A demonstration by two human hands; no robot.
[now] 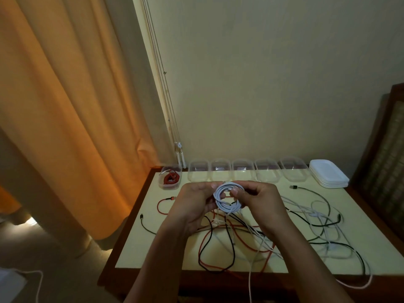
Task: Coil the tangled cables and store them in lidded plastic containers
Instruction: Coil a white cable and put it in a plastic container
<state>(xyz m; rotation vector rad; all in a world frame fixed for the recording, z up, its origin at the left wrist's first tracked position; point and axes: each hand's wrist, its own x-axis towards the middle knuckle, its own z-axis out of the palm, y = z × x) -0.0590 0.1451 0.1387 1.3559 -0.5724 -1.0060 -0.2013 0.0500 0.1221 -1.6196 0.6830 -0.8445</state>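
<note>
Nearest, the white tail drops off the table's near edge. It climbs away over the tangle of red, black and white cables to the coil's near, lower side. That is the relation that matters: the slack to be wound lies toward the person, below the grip.

The coil is held above the table's middle, between both hands, its ring tilted to face up at the camera. The left hand grips the ring's left side with fingers curled round the strands. The right hand pinches its right upper side with thumb and fingertips. Both forearms reach in from the near edge, wrists about level, and neither hand is clearly closer to the tail.

Just beyond the hands, along the far edge, stands a row of empty boxes. A box with a red coil stands at the far left and the stacked lids at the far right. I judge more winding comes before boxing.
</note>
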